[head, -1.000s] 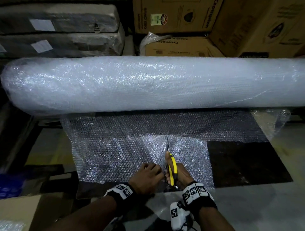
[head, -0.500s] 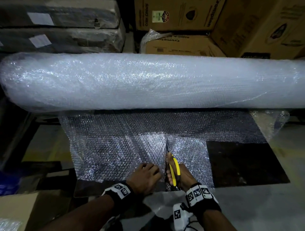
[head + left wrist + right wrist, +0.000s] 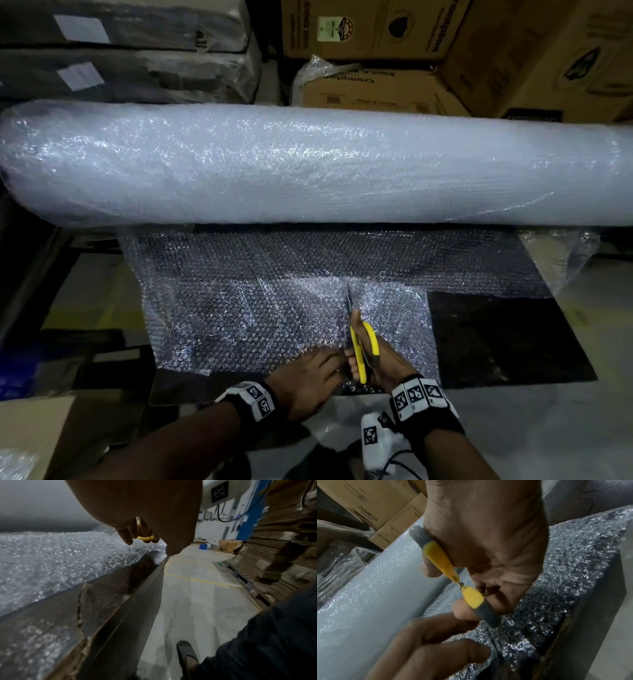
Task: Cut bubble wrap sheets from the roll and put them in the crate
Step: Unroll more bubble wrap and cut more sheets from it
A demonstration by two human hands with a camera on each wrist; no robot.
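Right hand (image 3: 380, 359) is nearest the viewer, fingers and thumb curled through the yellow handles of the scissors (image 3: 359, 346). The handles stand parted in the right wrist view; the blades point away from the person, toward the roll, and sit in the bubble wrap sheet (image 3: 274, 308) partway up its depth.

Left hand (image 3: 308, 380) lies directly beside the scissors, on their left, knuckles up on the near edge of the sheet. Its fingers are bent, with the tips at the wrap; whether they pinch the sheet or only press on it cannot be told.

The sheet lies flat on a dark cardboard board (image 3: 496, 335), which shows bare to the right of the scissors. A narrower strip of the sheet runs on to the right, just beyond that bare patch.

Beyond the scissors tip, the sheet passes under the bubble wrap roll (image 3: 308, 164), which lies crosswise, spanning the full view.

Behind the roll: stacked cardboard cartons (image 3: 376, 31) to the right, dark film-wrapped bundles (image 3: 137, 75) to the left.
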